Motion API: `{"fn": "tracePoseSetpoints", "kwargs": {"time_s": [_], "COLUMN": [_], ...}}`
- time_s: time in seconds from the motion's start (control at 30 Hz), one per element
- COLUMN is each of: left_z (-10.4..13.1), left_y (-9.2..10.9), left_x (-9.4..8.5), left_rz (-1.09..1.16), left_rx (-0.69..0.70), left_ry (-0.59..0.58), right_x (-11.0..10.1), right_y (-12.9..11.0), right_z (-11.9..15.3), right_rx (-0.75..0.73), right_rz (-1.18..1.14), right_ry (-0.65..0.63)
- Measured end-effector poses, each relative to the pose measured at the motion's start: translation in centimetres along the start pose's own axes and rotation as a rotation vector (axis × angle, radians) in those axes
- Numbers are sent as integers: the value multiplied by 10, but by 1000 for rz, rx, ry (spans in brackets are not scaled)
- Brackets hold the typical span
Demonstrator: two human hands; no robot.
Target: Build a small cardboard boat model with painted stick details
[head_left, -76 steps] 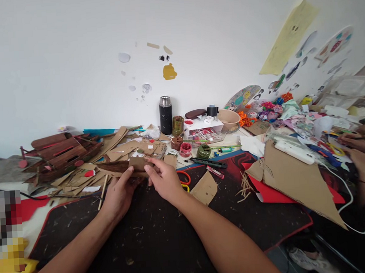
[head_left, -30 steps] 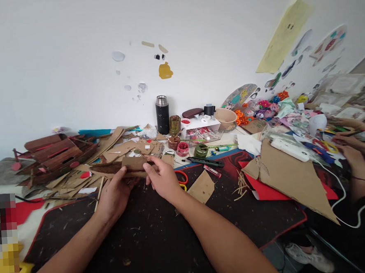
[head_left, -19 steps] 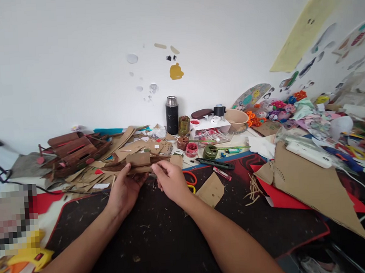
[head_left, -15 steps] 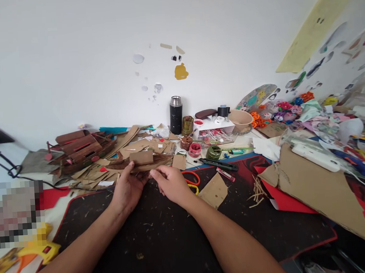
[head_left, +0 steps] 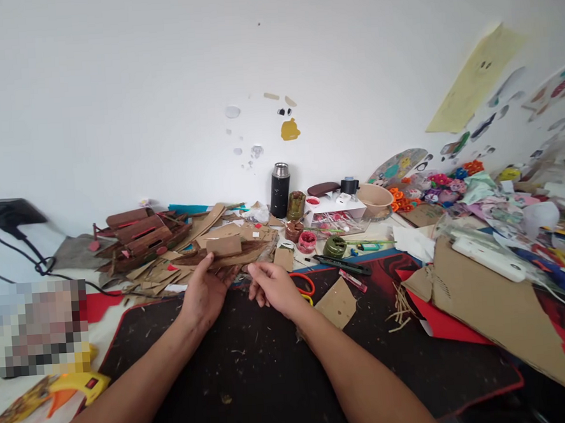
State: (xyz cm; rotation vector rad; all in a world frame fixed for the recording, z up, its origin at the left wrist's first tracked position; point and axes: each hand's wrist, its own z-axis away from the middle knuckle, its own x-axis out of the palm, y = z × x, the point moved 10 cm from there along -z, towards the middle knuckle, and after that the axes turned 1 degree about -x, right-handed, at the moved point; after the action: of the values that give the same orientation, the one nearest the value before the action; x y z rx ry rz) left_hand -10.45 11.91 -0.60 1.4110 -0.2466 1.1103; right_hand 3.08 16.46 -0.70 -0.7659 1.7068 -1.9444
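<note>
A slender brown boat-shaped hull (head_left: 259, 251), a small cardboard rectangle (head_left: 224, 245) standing upright along it, rests in a person's left hand (head_left: 205, 296), thumb against the cardboard and fingers underneath. The right hand (head_left: 274, 290) curls narrowly just beside the hull's near edge, thumb close to forefinger; whether it grips anything cannot be told. Both work above a black, red-edged desk mat (head_left: 216, 375) dotted with pale specks. Orange-handled scissors (head_left: 303, 280) lie near the right wrist. Beyond the hull, cardboard scraps spread toward a reddish-brown model boat (head_left: 145, 236) at left. Behind the mat sit an open jar of red paint (head_left: 307, 242), a brown-smeared jar (head_left: 294, 231) and a green-smeared jar (head_left: 335, 247). A white box (head_left: 352, 208) shows red and white pieces through its clear front, near a beige bowl (head_left: 375, 196) whose contents are hidden. A black thermos (head_left: 280, 192) stands before a white wall (head_left: 136, 86) bearing stickers and a yellow sheet (head_left: 473, 85).
</note>
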Motion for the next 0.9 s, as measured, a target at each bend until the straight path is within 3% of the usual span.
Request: {"fn": "tracePoseSetpoints", "kwargs": {"time_s": [0.37,0.67,0.9], "left_z": [-3,4,6], "left_y": [15,-7,-11], "left_x": [3,8,6], "left_rz": [38,8,12], "left_rx": [-12,-120,-163], "left_ry": [-8,-69,-60], "right_x": [-21,-26,-28], "right_y": [-2,-1,-1], "right_z": [-2,-2,-1], "right_rx": [-8,-22,5], "right_rz": [-243,-282,-270], "right_ry": [180,233,252]}}
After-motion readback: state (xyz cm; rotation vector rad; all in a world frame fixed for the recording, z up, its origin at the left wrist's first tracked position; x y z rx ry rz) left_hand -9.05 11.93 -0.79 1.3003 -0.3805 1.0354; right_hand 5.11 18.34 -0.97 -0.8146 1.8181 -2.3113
